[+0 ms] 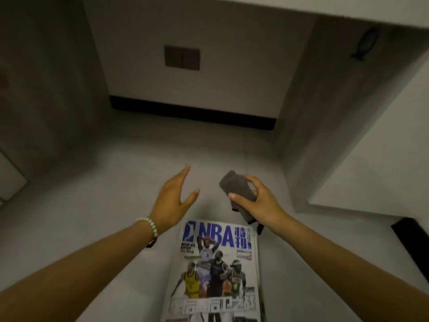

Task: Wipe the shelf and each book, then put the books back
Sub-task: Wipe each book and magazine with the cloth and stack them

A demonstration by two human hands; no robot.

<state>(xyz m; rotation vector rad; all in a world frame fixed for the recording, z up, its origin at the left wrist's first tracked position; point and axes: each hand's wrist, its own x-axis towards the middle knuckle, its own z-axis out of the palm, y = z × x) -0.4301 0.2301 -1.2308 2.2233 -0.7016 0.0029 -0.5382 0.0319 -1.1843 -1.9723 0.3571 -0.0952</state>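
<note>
An NBA magazine (pixel 216 273) with basketball players on its cover lies flat on the grey shelf surface (pixel 92 205), on top of another book whose edge shows at its right. My right hand (pixel 257 201) grips a folded dark grey cloth (pixel 236 187) just beyond the magazine's top right corner. My left hand (pixel 174 198) hovers with straight fingers beyond the top left corner, holding nothing. A bead bracelet circles the left wrist.
A recess with a white back wall, a dark double switch plate (pixel 182 57) and a black strip (pixel 192 113) along its base lies ahead. Grey side walls (pixel 308 135) close it in. A white panel (pixel 371 159) stands at right.
</note>
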